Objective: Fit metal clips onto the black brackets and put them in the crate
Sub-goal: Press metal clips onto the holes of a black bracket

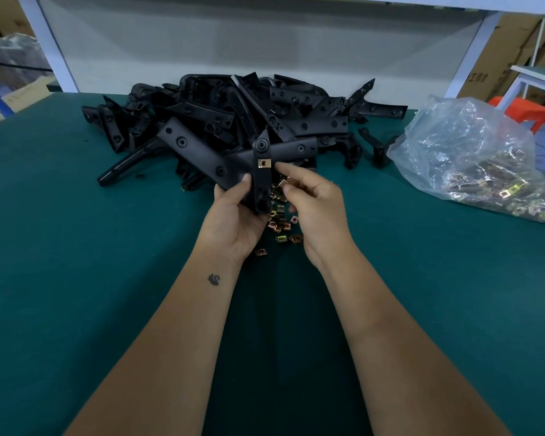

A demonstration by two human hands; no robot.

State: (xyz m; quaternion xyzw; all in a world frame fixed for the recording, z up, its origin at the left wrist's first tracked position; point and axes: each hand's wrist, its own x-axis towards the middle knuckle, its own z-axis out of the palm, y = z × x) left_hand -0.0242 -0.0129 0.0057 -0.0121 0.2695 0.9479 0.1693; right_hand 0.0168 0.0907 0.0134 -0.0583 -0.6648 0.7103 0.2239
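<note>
The left hand (233, 212) grips a black bracket (258, 171) from below, with the thumb pressed on its face and the other fingers curled behind it. The right hand (309, 202) is just beside it, and pinches a loose metal clip (283, 183) between thumb and forefinger; the other fingers are half curled and hold nothing that I can see.

On the held bracket, just above the left thumb, one fitted clip (263, 163) already sits over a hole. So this piece is, as I judge, partly done, and the pinched clip is probably for the next place on the same arm.

Under both hands, on the green table (76, 247), lies a small heap of clips (280, 221), ready to take.

Behind the grip, a large pile of brackets (233, 114) waits. I see no brass colour on any of them, so most of the work seems to be left.

Far to the right of the grip lies a clear plastic bag (472, 158) with many more clips inside.

The crate is not in view, so how many finished brackets are already put away I cannot tell.
</note>
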